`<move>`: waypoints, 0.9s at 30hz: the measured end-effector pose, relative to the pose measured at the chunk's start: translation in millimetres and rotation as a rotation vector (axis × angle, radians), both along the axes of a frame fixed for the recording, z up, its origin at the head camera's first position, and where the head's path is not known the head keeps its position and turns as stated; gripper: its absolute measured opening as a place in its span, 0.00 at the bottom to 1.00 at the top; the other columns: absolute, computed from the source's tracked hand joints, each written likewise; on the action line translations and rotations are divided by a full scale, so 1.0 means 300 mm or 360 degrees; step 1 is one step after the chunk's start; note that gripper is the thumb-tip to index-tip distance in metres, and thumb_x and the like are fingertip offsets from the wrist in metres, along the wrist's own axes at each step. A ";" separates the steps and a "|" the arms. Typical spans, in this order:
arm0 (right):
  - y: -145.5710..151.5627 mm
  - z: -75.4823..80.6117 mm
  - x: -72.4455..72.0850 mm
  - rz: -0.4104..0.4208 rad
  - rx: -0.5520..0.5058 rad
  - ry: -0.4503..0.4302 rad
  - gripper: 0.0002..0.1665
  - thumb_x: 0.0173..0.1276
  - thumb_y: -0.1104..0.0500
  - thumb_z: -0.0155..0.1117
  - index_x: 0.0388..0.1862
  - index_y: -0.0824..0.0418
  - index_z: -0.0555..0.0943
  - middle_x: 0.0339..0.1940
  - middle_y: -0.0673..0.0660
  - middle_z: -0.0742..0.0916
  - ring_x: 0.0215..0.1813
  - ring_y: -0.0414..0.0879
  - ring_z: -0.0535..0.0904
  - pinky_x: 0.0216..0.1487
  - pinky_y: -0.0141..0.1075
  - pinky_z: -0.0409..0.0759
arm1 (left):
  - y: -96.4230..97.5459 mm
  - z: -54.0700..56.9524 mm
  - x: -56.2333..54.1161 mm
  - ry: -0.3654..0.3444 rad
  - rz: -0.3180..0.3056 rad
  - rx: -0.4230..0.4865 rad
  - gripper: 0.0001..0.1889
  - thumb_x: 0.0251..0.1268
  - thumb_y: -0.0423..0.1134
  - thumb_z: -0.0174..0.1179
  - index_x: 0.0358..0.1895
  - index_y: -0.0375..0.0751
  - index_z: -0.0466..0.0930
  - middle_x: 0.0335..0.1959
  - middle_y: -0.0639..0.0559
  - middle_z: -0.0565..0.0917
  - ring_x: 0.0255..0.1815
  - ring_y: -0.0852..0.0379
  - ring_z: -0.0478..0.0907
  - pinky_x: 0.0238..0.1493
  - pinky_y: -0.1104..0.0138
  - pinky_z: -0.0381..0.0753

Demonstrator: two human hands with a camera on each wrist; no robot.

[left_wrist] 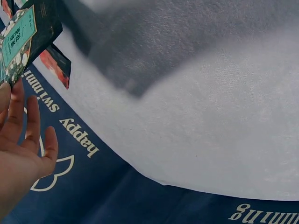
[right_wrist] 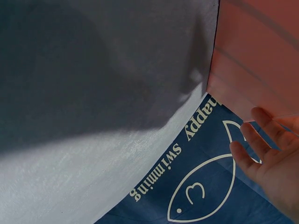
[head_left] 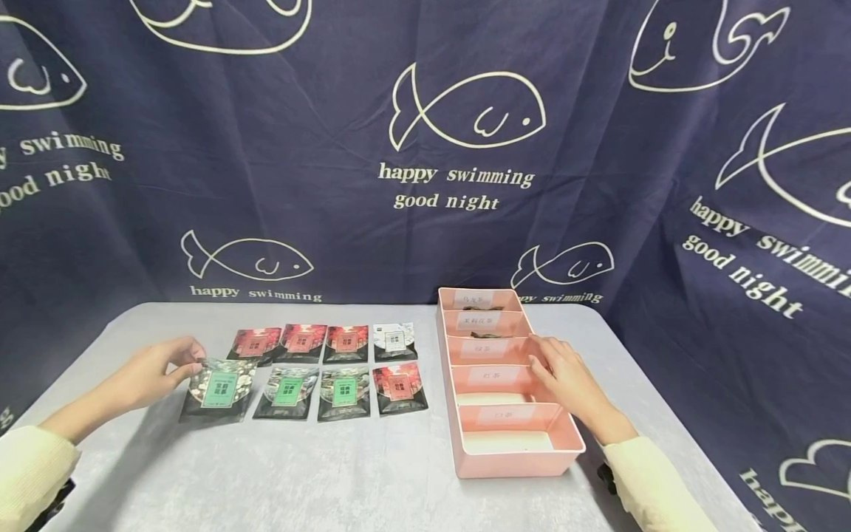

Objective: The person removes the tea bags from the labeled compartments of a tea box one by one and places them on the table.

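Observation:
My left hand [head_left: 156, 369] pinches the top edge of a tea packet [head_left: 218, 391] with a teal label and a white-flower print. In the left wrist view the tea packet [left_wrist: 19, 39] is tilted up off the table, its dark lower part showing. To its right lie two green-label tea packets [head_left: 286, 393] and a red one [head_left: 399, 388]. Behind are several red tea packets [head_left: 302, 341] and a white one [head_left: 394, 341]. My right hand [head_left: 565, 373] rests at the right rim of a pink divided box [head_left: 518, 464], fingers relaxed, fingertips over the edge.
Handwritten labels mark the box's several compartments; dark packet edges show in the two farthest, such as the packet [head_left: 485, 335]. The grey table [head_left: 299, 473] ends at a dark blue fish-print curtain [head_left: 346, 185] behind and at the sides.

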State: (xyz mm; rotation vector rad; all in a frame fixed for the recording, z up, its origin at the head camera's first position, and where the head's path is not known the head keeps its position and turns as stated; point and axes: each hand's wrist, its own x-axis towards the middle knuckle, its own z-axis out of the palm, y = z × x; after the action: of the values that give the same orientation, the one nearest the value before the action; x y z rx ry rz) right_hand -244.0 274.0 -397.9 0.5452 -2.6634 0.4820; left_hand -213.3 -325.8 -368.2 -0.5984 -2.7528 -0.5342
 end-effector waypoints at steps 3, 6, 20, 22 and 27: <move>0.001 0.000 -0.001 0.0009 -0.0005 0.0013 0.26 0.65 0.57 0.53 0.58 0.70 0.69 0.48 0.65 0.79 0.54 0.61 0.71 0.55 0.55 0.65 | -0.005 -0.009 -0.007 -0.0070 0.0014 0.0016 0.09 0.50 0.28 0.62 0.30 0.44 0.72 0.25 0.51 0.83 0.28 0.49 0.80 0.33 0.50 0.76; 0.002 0.000 0.000 0.0008 -0.0005 0.0014 0.25 0.65 0.58 0.53 0.58 0.70 0.70 0.48 0.65 0.79 0.53 0.61 0.71 0.55 0.55 0.65 | -0.009 -0.017 -0.015 -0.0117 0.0032 0.0020 0.08 0.51 0.28 0.61 0.31 0.43 0.72 0.25 0.49 0.83 0.29 0.46 0.80 0.34 0.49 0.75; -0.002 0.005 0.001 0.0005 0.0003 0.0010 0.26 0.65 0.58 0.54 0.59 0.70 0.69 0.50 0.66 0.79 0.54 0.61 0.71 0.55 0.55 0.65 | 0.001 -0.085 -0.051 -0.0247 0.0268 -0.0020 0.07 0.53 0.35 0.59 0.33 0.34 0.77 0.24 0.44 0.83 0.25 0.49 0.78 0.28 0.53 0.74; -0.002 0.005 0.001 0.0010 0.0000 0.0014 0.26 0.65 0.58 0.54 0.58 0.70 0.69 0.49 0.66 0.79 0.53 0.60 0.71 0.55 0.55 0.65 | 0.004 -0.093 -0.053 -0.0286 0.0293 -0.0014 0.08 0.54 0.35 0.58 0.35 0.33 0.77 0.25 0.42 0.83 0.27 0.45 0.79 0.28 0.50 0.73; -0.003 0.002 0.001 0.0012 0.0000 0.0023 0.25 0.65 0.58 0.53 0.58 0.70 0.69 0.50 0.66 0.79 0.53 0.60 0.71 0.55 0.55 0.65 | 0.007 -0.112 -0.059 -0.0337 0.0352 -0.0025 0.09 0.54 0.36 0.57 0.36 0.33 0.77 0.27 0.40 0.83 0.29 0.42 0.79 0.29 0.48 0.72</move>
State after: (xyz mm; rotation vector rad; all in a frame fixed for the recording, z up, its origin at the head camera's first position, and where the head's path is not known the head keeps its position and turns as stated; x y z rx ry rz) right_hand -243.6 273.1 -397.4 0.5568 -2.6483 0.4782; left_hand -230.9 -323.8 -401.8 -0.2462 -2.9733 -0.5522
